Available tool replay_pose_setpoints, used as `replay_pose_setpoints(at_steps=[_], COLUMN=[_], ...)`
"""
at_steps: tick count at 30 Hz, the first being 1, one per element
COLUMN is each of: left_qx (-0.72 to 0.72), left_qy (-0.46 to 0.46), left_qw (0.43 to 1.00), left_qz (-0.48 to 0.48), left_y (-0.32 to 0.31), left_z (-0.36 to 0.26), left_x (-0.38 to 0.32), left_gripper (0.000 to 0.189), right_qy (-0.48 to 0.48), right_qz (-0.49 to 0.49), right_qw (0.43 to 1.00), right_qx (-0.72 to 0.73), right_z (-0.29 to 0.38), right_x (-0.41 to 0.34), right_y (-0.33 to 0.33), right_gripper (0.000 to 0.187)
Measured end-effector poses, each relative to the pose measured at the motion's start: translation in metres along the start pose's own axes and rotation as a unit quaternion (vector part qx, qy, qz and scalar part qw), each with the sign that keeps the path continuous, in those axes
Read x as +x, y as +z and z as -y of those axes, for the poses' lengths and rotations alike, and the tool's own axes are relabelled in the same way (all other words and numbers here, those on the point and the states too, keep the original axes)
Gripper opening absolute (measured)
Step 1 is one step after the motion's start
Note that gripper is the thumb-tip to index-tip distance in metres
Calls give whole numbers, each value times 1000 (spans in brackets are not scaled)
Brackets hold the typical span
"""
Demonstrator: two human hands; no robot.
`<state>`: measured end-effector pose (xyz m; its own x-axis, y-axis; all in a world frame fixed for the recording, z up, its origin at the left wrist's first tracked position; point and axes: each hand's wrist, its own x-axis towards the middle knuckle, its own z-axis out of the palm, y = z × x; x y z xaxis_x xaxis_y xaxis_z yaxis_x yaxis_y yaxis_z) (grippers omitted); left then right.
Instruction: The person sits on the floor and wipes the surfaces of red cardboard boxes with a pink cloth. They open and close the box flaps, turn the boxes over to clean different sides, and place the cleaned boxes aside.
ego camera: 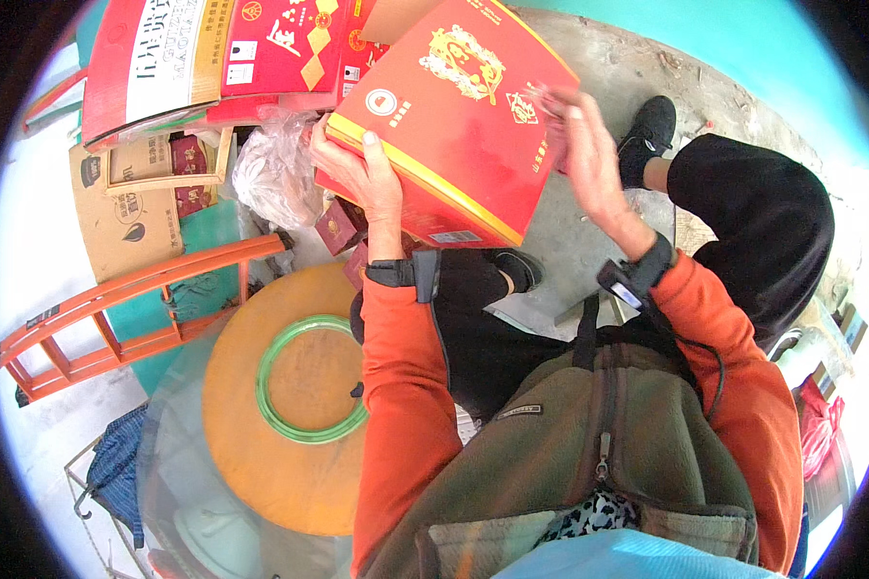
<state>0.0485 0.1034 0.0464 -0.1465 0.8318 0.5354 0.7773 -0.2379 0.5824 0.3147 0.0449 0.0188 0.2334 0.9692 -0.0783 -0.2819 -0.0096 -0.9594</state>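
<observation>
A large red cardboard gift box (434, 123) with yellow edges and gold printed figures is tilted in front of me. My left hand (366, 170) grips its near left corner, thumb on the top face and fingers around the side. At the box's right side is my right hand (586, 155), its fingers blurred. Something pinkish shows by those fingertips, too smeared to name. Behind my left hand a crumpled clear plastic bag (279, 170) rests against small dark-red boxes (339, 228).
Printed red cartons (282, 51) are stacked at the upper left, above a brown cardboard box (127, 210) and a wooden frame (221, 159). An orange ladder (108, 326) leans at left. Beside me lies a round wooden board (239, 449) with a green ring (264, 362).
</observation>
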Motion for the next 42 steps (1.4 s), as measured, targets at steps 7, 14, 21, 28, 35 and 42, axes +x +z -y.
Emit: replay_pose_setpoints(at_steps=[7,14,21,28,35,42], left_qx=[-121,-115,-170,-275,-202,-210], left_qy=[-17,-55,-103,-166,-138,-175], left_qw=[993,992,980,946,969,960], left_qz=[-8,6,-12,-40,-42,-56], left_y=[5,-1,0,-1,-3,-2], left_z=[16,29,31,37,34,37], left_x=[0,6,14,14,13,17], left_gripper=[55,64,59,53,48,43], right_qy=[-364,-416,-360,-256,-299,-240], right_qz=[223,159,34,-42,-64,168], right_qw=[871,862,907,908,909,945], right_qx=[-243,-241,-219,-330,-282,-144], right_z=[6,-39,-120,-156,-140,-100], right_x=[24,86,195,257,239,110], right_y=[148,153,111,38,60,120], right_gripper=[47,43,37,32,30,38])
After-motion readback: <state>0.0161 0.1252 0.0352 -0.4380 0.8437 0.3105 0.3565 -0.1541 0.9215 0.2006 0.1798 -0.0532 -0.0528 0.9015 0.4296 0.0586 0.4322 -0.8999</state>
